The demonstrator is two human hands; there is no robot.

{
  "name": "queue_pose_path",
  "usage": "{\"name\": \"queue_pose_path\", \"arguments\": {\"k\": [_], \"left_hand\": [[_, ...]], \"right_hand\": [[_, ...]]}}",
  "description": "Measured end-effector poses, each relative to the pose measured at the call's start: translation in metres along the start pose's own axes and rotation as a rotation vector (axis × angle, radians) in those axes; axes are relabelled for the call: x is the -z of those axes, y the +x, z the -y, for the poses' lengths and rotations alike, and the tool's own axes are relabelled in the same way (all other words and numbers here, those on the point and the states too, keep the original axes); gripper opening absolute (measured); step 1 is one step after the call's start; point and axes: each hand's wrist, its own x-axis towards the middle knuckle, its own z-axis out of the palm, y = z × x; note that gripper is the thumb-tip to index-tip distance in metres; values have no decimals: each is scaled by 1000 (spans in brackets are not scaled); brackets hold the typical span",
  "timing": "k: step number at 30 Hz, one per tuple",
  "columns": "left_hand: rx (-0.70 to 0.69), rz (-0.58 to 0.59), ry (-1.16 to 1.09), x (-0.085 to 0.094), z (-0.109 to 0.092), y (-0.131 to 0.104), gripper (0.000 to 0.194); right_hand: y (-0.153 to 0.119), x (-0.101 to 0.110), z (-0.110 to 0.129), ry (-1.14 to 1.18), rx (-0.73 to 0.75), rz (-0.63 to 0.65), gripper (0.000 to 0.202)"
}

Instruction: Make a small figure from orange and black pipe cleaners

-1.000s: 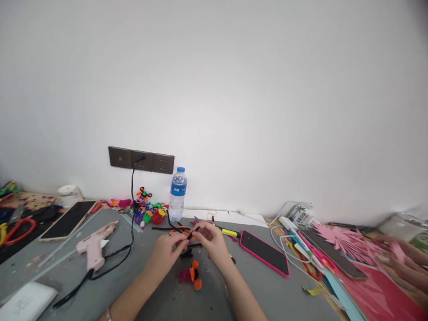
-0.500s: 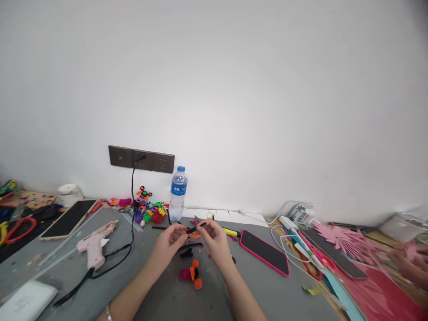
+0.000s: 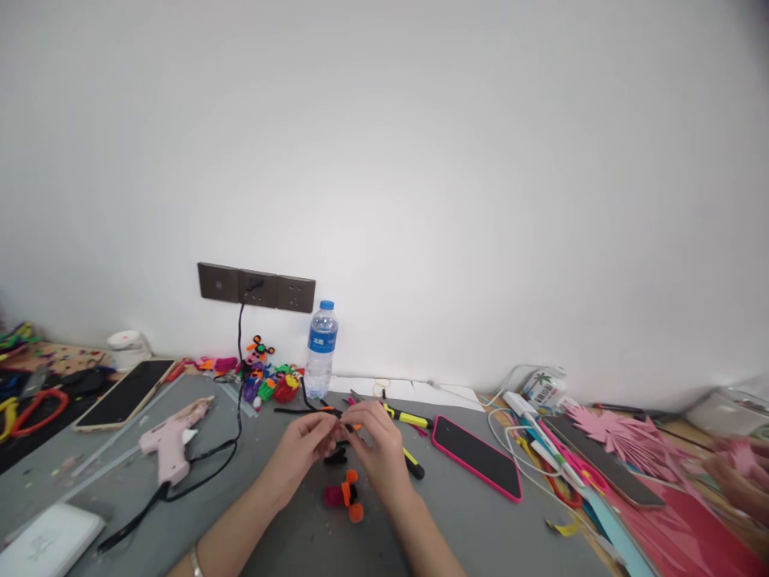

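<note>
Close together above the grey mat, my left hand and my right hand meet fingertip to fingertip. Both pinch a short black pipe cleaner, mostly hidden by the fingers. Just below them lies a small pipe cleaner figure, magenta with orange round ends and some black. A black coiled piece rests between the hands and that figure. Behind my right hand are pliers with yellow and black handles, partly covered by it. Another black pipe cleaner lies beyond my left hand.
A water bottle stands at the wall beside colourful pipe cleaner figures. Left lies a pink glue gun with its cord. A pink-cased phone, cables and pink paper are right. A co-worker's hand shows far right.
My hands have drawn closer together, and the black pipe cleaner once stretched between them is now mostly covered by fingers. More of the pliers' handles shows beside my right hand.
</note>
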Motion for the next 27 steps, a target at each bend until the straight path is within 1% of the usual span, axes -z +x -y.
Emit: {"name": "queue_pose_path", "arguments": {"k": [3,9,14,20,24,27], "left_hand": [[42,3,-59,1,0,1,34],[154,-3,-205,4,8,2,29],[230,-15,-349,3,8,2,30],[256,-51,-430,1,7,1,35],[220,-61,-444,2,8,2,34],[192,-72,-435,1,8,3,36]], "right_hand": [[0,-1,0,2,24,-12,18],[0,-1,4,2,69,-6,19],[0,-3,5,3,97,-25,20],[2,-3,6,0,146,-32,23],[2,-2,7,-21,165,-12,24],[1,-3,5,-27,151,1,24]]}}
